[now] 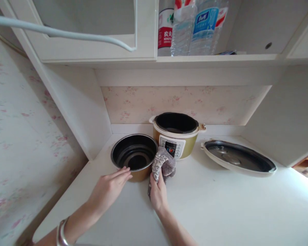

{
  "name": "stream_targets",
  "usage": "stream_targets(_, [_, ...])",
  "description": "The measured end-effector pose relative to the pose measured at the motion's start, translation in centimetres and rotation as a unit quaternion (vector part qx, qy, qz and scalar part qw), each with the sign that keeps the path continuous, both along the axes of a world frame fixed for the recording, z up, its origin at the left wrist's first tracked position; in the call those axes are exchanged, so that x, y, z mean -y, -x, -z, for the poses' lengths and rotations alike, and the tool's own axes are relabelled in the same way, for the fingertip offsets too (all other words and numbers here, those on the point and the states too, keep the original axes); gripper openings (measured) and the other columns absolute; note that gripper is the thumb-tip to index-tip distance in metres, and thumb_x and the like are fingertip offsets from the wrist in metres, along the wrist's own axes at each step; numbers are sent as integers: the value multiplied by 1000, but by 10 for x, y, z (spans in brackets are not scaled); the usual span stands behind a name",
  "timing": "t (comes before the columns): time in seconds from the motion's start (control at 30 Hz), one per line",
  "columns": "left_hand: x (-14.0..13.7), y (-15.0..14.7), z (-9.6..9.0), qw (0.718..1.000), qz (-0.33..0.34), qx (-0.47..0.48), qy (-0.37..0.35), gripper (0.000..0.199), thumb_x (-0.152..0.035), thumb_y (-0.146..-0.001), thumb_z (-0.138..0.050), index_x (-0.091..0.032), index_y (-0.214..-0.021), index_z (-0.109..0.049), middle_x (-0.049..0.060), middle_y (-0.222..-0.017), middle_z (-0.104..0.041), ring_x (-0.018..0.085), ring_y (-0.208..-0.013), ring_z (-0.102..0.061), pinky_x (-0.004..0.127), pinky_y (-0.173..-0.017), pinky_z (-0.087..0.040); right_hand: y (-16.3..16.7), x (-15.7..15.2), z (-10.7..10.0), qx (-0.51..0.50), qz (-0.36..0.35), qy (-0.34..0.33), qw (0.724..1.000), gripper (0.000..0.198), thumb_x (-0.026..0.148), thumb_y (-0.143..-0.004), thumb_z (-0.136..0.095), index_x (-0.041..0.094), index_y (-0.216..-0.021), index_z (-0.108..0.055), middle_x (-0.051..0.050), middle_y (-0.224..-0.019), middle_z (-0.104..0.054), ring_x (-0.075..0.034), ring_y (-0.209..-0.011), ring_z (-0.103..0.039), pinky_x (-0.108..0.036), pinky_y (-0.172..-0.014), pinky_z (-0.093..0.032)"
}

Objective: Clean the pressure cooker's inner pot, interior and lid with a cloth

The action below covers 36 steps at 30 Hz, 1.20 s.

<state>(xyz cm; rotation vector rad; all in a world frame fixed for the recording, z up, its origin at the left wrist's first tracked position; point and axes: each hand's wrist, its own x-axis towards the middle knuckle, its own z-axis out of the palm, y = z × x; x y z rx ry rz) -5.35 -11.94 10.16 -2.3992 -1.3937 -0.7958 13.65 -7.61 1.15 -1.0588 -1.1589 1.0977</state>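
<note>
A round inner pot (135, 155), black inside and golden brown outside, stands upright on the white counter. My left hand (110, 188) is at its near rim, fingers stretched out together and touching or just over the edge. In my right hand (158, 193) is a bunched grey patterned cloth (164, 162), held against or close to the pot's right side. Behind the cloth stands a gold and white electric pressure cooker (190, 145) with its top off and a dark interior. Its control panel is partly covered by the cloth.
The cooker's lid (238, 159) lies upside down on the counter (220, 208) at the right. Overhead, a cabinet shelf (215, 58) holds several plastic bottles (183, 30). A white cable (66, 33) crosses the upper left. Flowered wall (15, 136) borders the left.
</note>
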Motion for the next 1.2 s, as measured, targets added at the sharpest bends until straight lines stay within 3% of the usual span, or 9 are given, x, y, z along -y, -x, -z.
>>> stream_targets(0.13, [-2,-8,-15,997,73,6,19,27,-21,-93,-50,-18,-113,-67,3,-123,-65,13,-102,-67,22,-94,-52,-1,0,-1,-3,-11,-4,1000,59,47,-92,-45,25,-146,-35,-2,-150,-35,-20,-141,-26,-39,-118,-14])
stream_targets(0.3, [-37,61,-40,992,-13,80,99,28,-37,-90,-54,-26,-112,-68,-1,-118,-68,16,-105,-66,29,-96,-52,-2,1,-5,-2,-14,8,1000,61,48,-91,-48,23,-145,-37,-2,-150,-35,-22,-142,-23,-40,-118,-12])
stream_targets(0.4, [-57,107,-37,979,-11,34,201,37,-47,-87,-55,-29,-117,-66,-1,-127,-61,22,-117,-58,40,-102,-45,-2,2,-7,-7,-20,11,1000,61,49,-90,-49,24,-144,-39,-1,-150,-36,-23,-142,-22,-41,-118,-14])
stream_targets(0.5, [-67,130,-22,978,-6,15,206,38,-52,-88,-51,-29,-112,-69,0,-124,-62,23,-116,-58,45,-105,-40,-1,3,-7,-10,-23,9,1000,61,49,-89,-50,26,-144,-38,0,-150,-36,-23,-142,-23,-42,-118,-13])
stream_targets(0.63, [-57,109,-7,991,2,8,133,32,-50,-89,-50,-31,-101,-73,-3,-112,-69,21,-109,-64,43,-106,-43,0,3,-7,-7,-16,17,1000,61,51,-89,-51,26,-143,-40,-1,-149,-38,-22,-142,-25,-41,-118,-14])
stream_targets(0.8, [-21,37,-1,999,-36,-3,23,23,-37,-90,-54,-29,-101,-73,-3,-102,-73,20,-98,-69,36,-91,-57,0,3,-6,-7,-12,-3,1000,58,47,-91,-48,27,-145,-37,-1,-149,-37,-21,-142,-25,-42,-118,-12])
stream_targets(0.93, [3,0,-7,998,56,18,29,29,-27,-93,-52,-25,-118,-65,0,-116,-69,16,-103,-67,28,-92,-55,-1,4,-7,-7,-6,-6,1000,59,47,-91,-48,27,-145,-36,-1,-149,-38,-22,-141,-26,-42,-118,-13])
stream_targets(1.03, [0,14,-19,991,108,2,77,37,-26,-92,-53,-27,-129,-56,2,-135,-56,18,-119,-57,30,-103,-48,-2,4,-9,-13,-9,-6,1000,60,48,-91,-48,27,-145,-36,-1,-148,-38,-22,-141,-25,-40,-118,-13])
stream_targets(1.2, [-38,92,-29,987,5,-48,152,47,-44,-88,-56,-30,-132,-53,2,-139,-51,23,-131,-45,43,-110,-38,-3,4,-11,-7,-14,1,1000,58,47,-91,-48,29,-145,-37,0,-148,-39,-23,-141,-25,-42,-118,-13])
